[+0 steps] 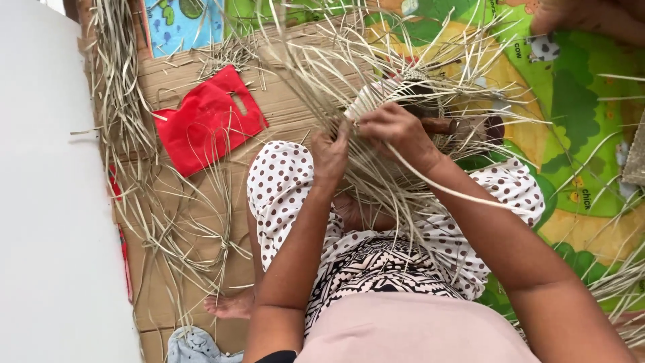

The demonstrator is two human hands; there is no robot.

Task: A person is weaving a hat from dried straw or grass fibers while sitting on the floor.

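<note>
Both hands are working on the basket (410, 101), which is resting over the person's knees. The left hand (330, 153) is pinching a bunch of strips (376, 181) just beside it; the right hand (396, 128) is gripping one strip at its rim. Keeping that strip taut and pressed close should tighten the weave.

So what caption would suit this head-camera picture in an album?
Seated on cardboard, left hand and right hand work pale straw strips; a red bag lies nearby.
</note>
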